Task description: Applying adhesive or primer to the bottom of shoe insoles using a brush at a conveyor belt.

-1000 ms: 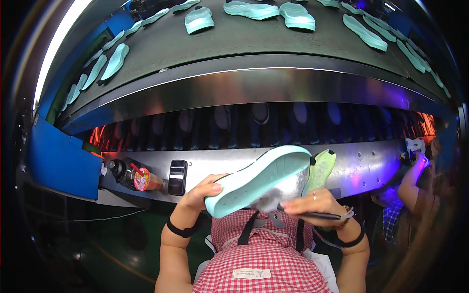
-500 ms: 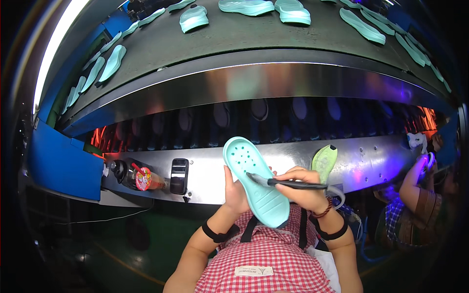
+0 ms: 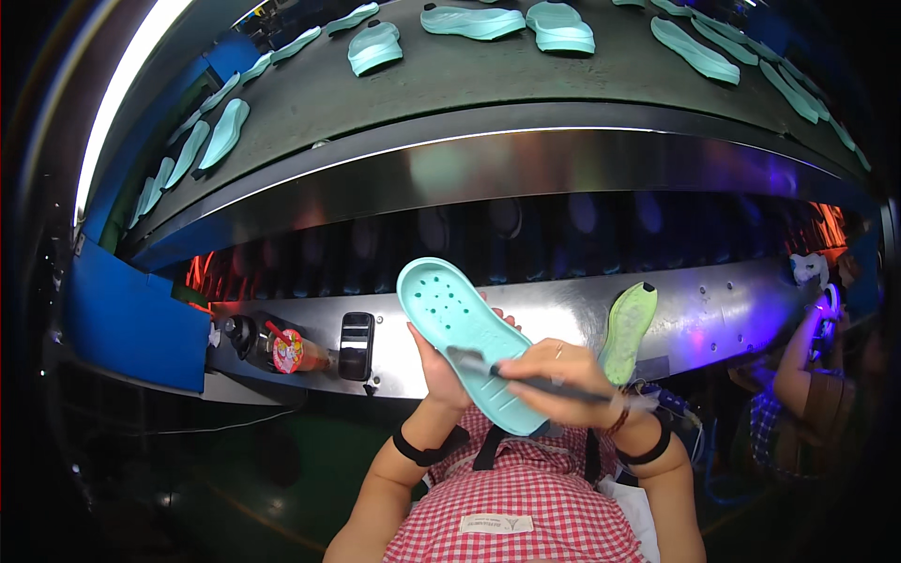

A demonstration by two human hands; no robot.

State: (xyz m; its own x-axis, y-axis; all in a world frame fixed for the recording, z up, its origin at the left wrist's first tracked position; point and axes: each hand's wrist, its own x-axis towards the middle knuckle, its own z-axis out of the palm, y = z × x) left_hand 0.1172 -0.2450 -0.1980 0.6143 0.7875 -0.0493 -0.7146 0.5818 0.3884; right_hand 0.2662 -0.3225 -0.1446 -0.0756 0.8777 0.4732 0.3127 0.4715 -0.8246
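At the far left a blue panel (image 3: 131, 314) stands under the end of the dark belt (image 3: 469, 80), which runs right across the top with pale aqua soles (image 3: 222, 133) lying on it. Below, on the metal bench (image 3: 563, 305), a dark bottle (image 3: 242, 336) comes first, then a drink cup (image 3: 298, 355) with a red straw just beside it, then a black phone (image 3: 357, 345). My left hand (image 3: 439, 373) is curled under and around the left side of 1 aqua sole (image 3: 474, 333), thumb side at its near rim, fingertips showing past its right edge. I hold that sole above the bench's near edge and my red checked apron (image 3: 507, 479), hollow face up, slanting, with the end full of small holes pointing away and to the left. My right hand (image 3: 572, 361) is closed round the dark handle of a brush (image 3: 563, 388), its bristles over the sole's middle (they are blurred, so I cannot tell whether they touch). To the right, 1 green sole (image 3: 629, 328) lies on the bench, and at the far right a co-worker's arm (image 3: 796, 375) reaches up near a white thing (image 3: 809, 269).
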